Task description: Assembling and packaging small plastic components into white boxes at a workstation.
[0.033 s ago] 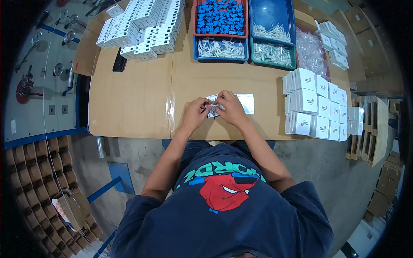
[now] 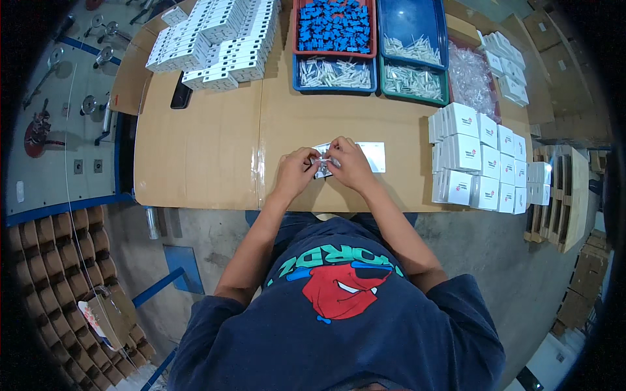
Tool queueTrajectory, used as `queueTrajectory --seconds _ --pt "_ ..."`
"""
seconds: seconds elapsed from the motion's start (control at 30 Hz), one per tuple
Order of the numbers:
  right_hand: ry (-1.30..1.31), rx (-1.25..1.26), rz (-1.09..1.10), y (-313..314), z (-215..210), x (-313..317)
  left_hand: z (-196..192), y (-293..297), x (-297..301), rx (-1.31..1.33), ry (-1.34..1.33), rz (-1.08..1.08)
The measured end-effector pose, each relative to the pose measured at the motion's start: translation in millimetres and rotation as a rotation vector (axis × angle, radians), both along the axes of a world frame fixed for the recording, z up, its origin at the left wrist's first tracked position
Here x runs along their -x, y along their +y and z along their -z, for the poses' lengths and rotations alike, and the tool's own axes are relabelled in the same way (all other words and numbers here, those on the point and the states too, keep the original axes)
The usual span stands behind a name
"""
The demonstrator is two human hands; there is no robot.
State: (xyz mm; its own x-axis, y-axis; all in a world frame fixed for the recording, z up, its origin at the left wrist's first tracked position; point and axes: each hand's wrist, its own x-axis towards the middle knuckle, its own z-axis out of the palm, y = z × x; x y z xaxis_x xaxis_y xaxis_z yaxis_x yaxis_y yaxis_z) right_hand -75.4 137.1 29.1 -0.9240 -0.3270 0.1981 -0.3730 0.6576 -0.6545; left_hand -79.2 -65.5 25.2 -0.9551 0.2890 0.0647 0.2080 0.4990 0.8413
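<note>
My left hand (image 2: 295, 174) and my right hand (image 2: 352, 167) meet over the near middle of the cardboard-covered table (image 2: 215, 156). Fingertips of both pinch a small, thin whitish piece (image 2: 323, 159), mostly covered by the fingers, so its exact kind does not show. Just beneath lies a shiny silvery item (image 2: 321, 173), partly hidden by my hands. From under my right hand a flat white box or card (image 2: 372, 156) sticks out to the right, resting on the cardboard.
White boxes with square holes (image 2: 228, 52) are stacked far left beside a black phone (image 2: 181, 91). Trays hold blue parts (image 2: 332, 26), white plugs (image 2: 334, 73) and more pale pieces (image 2: 413, 83). Clear plastic bags (image 2: 471, 78) lie right, behind stacked white boxes (image 2: 466, 153).
</note>
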Motion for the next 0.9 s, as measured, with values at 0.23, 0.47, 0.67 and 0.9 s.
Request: queueTrajectory --seconds 0.23,0.47,0.67,0.9 --pt "-0.013 -0.076 -0.008 1.0 -9.5 -2.4 -0.8 2.4 -3.5 0.111 0.170 0.013" --pt "0.024 -0.082 0.024 2.2 -4.2 -8.2 -1.9 4.2 -7.9 0.116 0.129 -0.028" --pt "0.043 -0.079 0.066 1.3 -6.8 -19.0 5.7 3.2 -13.3 0.123 0.276 -0.016" --pt "0.023 -0.053 0.125 -1.8 -1.9 -20.8 14.6 0.6 -19.9 0.068 0.331 -0.063"
